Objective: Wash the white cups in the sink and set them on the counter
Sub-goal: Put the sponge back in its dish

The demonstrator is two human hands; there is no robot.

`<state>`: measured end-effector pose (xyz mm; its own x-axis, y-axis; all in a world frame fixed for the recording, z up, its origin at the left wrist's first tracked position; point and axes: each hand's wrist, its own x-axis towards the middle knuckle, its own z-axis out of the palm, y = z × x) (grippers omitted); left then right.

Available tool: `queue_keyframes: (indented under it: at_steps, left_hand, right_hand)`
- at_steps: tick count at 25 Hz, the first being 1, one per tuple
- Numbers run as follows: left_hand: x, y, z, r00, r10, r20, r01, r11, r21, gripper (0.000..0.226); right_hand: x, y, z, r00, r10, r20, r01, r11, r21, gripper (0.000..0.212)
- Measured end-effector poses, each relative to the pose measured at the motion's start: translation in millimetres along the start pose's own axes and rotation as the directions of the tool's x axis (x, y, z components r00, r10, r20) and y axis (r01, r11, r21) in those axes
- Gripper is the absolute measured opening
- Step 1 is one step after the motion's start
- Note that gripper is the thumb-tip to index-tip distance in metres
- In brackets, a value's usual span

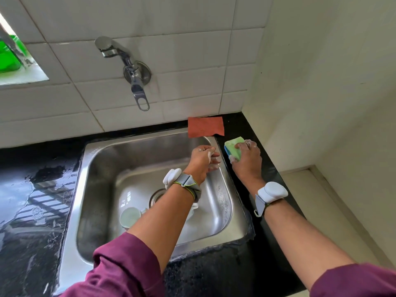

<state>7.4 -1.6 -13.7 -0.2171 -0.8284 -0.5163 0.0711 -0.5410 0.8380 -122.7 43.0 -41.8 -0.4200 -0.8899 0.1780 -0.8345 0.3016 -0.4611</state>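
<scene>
Your right hand [246, 159] grips the green sponge [233, 146] on the counter [267, 168]. Your soapy left hand [202, 160] hangs loose and holds nothing. White cups [129, 217] lie in the sink [85, 189], half hidden behind your forearm. A red cloth [205, 126] lies beyond.

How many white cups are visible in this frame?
2. One white cup lies on the stainless steel sink floor, left of the left forearm; a second white cup peeks out right of that forearm, mostly covered. More may hide beneath it.
</scene>
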Motion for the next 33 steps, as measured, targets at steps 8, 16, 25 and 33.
queue_keyframes:
  at_steps: [8, 16, 25, 33]
  left_hand:
    - [4, -4, -12, 0.999, -0.011, -0.032, 0.011, 1.0, 0.006, 0.01]
    - [3, 28, -50, 0.983, 0.087, -0.163, -0.097, 0.994, -0.054, 0.015]
    - [6, 98, -131, 0.871, 0.334, -0.361, -0.378, 0.924, -0.058, 0.025]
    - [12, 120, -152, 0.864, 0.448, -0.231, -0.462, 0.887, -0.008, 0.047]
  right_hand:
    - [4, -4, 0, 0.999, 0.037, -0.013, -0.038, 0.996, -0.078, 0.034]
    - [17, -74, 3, 0.992, -0.124, -0.032, 0.128, 0.971, 0.2, 0.025]
    - [30, -199, 12, 0.925, -0.106, 0.364, -0.218, 0.636, 0.74, 0.024]
    - [59, -278, -35, 0.733, -0.223, 0.642, -0.648, 0.058, 0.759, 0.034]
